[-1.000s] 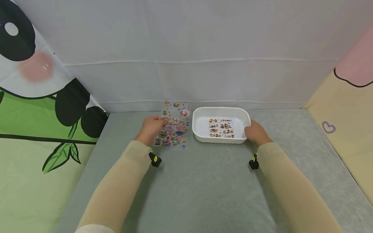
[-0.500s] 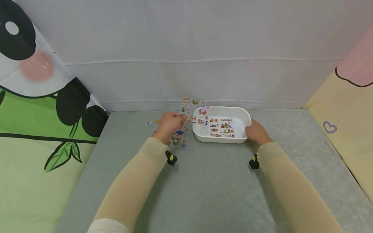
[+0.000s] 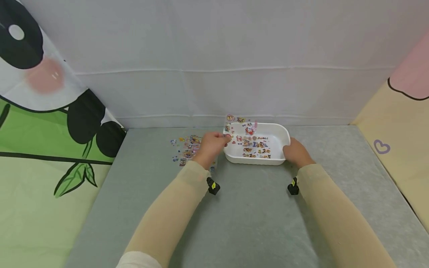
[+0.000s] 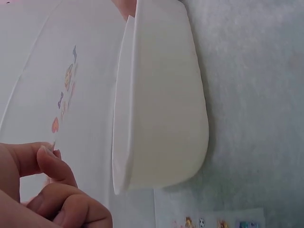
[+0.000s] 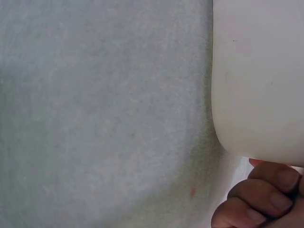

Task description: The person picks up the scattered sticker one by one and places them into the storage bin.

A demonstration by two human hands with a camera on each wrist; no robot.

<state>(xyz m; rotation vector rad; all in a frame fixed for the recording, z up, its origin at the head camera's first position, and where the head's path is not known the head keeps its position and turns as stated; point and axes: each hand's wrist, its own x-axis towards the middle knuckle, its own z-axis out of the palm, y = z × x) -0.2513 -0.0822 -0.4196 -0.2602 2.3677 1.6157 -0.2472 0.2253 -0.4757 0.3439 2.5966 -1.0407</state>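
Counted: one left hand [image 3: 212, 147], one right hand [image 3: 295, 152], one white tray [image 3: 254, 161] gripped by the right hand, one held sticker sheet [image 3: 249, 130] pinched by the left hand, one inner sticker sheet [image 3: 266, 151] between both hands, at least one outer sticker sheet [image 3: 190, 149] left of the left hand, two wrist devices [image 3: 213, 185].

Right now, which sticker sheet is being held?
The raised sheet pinched by the left hand; those inside the white tray and on the table lie unheld.

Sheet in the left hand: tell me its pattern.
The sheet is clear with a scattered, multicoloured print; the head view shows it best.
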